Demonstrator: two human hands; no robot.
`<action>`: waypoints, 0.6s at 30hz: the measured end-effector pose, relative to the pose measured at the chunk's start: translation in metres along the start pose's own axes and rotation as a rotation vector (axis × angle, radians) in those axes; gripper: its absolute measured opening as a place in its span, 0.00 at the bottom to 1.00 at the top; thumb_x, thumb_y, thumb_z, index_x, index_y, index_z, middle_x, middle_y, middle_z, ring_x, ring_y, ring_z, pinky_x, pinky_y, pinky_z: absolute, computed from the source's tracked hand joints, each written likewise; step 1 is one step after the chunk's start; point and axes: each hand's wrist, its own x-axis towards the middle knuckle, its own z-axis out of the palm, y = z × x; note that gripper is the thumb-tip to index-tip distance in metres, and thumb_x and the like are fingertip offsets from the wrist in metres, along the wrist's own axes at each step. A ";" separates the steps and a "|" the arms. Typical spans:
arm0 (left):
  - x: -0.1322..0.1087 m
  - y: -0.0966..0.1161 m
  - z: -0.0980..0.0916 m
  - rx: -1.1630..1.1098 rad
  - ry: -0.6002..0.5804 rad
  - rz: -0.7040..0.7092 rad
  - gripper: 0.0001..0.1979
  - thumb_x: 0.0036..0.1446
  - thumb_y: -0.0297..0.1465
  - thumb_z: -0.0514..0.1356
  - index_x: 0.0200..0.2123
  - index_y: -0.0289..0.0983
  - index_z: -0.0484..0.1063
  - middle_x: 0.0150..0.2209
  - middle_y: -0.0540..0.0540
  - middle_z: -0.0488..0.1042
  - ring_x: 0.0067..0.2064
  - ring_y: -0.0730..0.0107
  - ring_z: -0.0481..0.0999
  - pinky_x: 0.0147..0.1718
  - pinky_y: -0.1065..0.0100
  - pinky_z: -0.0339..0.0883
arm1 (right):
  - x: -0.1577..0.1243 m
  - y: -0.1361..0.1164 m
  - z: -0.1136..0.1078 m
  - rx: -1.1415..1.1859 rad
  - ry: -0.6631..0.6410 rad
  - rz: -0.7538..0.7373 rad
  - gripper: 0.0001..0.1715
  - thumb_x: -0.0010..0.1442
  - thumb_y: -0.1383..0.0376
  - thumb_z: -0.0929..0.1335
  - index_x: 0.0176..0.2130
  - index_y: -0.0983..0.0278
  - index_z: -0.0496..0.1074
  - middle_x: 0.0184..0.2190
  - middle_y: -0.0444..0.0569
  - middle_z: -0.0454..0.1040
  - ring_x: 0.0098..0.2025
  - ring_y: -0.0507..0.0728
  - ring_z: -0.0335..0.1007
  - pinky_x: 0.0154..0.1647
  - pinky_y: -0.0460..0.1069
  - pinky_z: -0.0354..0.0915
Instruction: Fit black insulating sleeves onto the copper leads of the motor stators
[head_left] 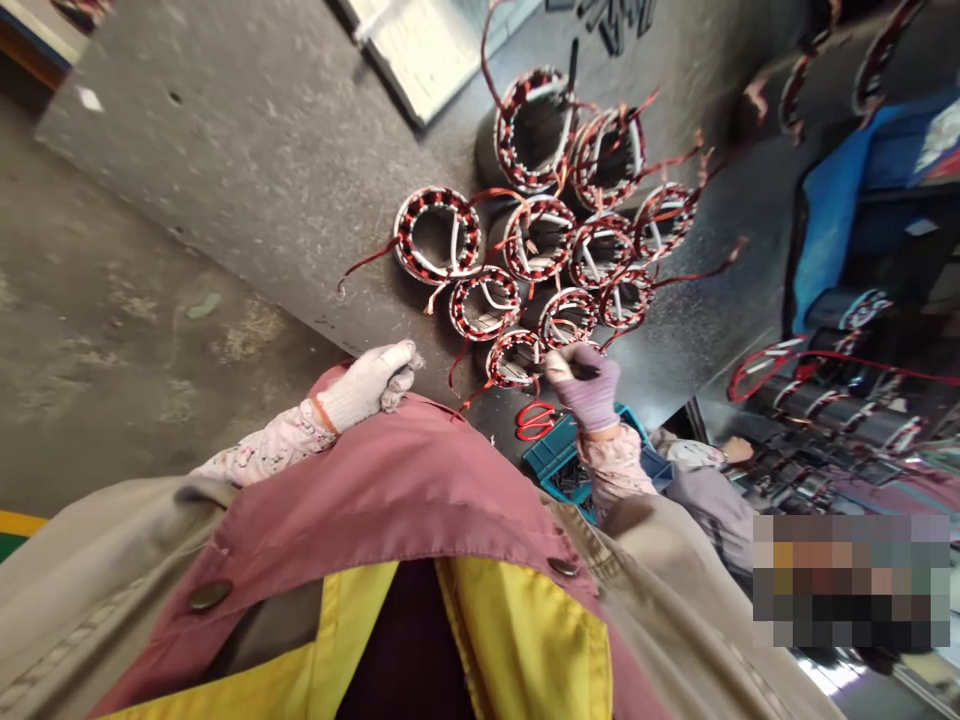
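My left hand [367,385], in a white knit glove, is at the table's near edge beside my pink apron. Its fingers are curled, and anything inside them is hidden. Wearing a purple glove with pale fingertips, my right hand [583,385] is closed by the nearest motor stators. Something dark shows at its fingers, too unclear to name. Just left of those fingers is a small stator [515,358] with red and white windings. Another stator [568,318] lies behind the hand, and part of one more is covered by it. Several others stand upright farther back, including a larger stator [534,130].
Red-handled scissors [535,421] lie beside a teal plastic crate [551,450] with dark pieces inside. Black strips [615,22] and a pale block [424,70] are at the back of the metal table [247,170]. Another person's hand [737,450] and more stators [847,405] are at right.
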 end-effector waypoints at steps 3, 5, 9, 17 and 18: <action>0.000 0.005 0.001 0.006 -0.006 -0.009 0.14 0.66 0.40 0.53 0.32 0.38 0.66 0.16 0.58 0.57 0.13 0.81 0.52 0.11 0.77 0.50 | 0.016 -0.026 -0.007 0.145 0.122 -0.104 0.18 0.55 0.52 0.67 0.23 0.61 0.65 0.19 0.41 0.66 0.22 0.50 0.59 0.26 0.46 0.58; 0.000 0.009 0.001 0.015 -0.005 -0.010 0.14 0.66 0.40 0.53 0.32 0.37 0.66 0.16 0.58 0.57 0.13 0.81 0.52 0.11 0.77 0.50 | 0.033 -0.041 0.003 0.140 0.059 -0.157 0.18 0.56 0.51 0.66 0.24 0.61 0.66 0.19 0.41 0.67 0.23 0.50 0.60 0.26 0.47 0.58; 0.000 0.010 -0.008 -0.008 -0.006 0.009 0.13 0.65 0.39 0.54 0.32 0.38 0.66 0.16 0.58 0.57 0.13 0.81 0.52 0.11 0.77 0.49 | 0.063 -0.056 0.038 -0.165 -0.181 -0.172 0.18 0.56 0.50 0.66 0.27 0.62 0.70 0.21 0.45 0.71 0.24 0.51 0.64 0.28 0.48 0.57; 0.002 0.004 -0.028 -0.096 0.009 -0.007 0.14 0.65 0.42 0.55 0.33 0.38 0.68 0.17 0.58 0.58 0.13 0.82 0.54 0.13 0.77 0.52 | 0.065 -0.063 0.062 -0.707 -0.436 -0.160 0.19 0.62 0.53 0.63 0.38 0.62 0.77 0.29 0.51 0.79 0.31 0.58 0.73 0.30 0.49 0.55; 0.003 0.005 -0.028 -0.098 0.009 -0.015 0.14 0.65 0.42 0.55 0.33 0.38 0.68 0.17 0.59 0.58 0.13 0.82 0.53 0.12 0.77 0.51 | 0.065 -0.063 0.063 -0.708 -0.443 -0.154 0.19 0.62 0.53 0.63 0.38 0.62 0.77 0.29 0.51 0.79 0.32 0.58 0.73 0.30 0.49 0.55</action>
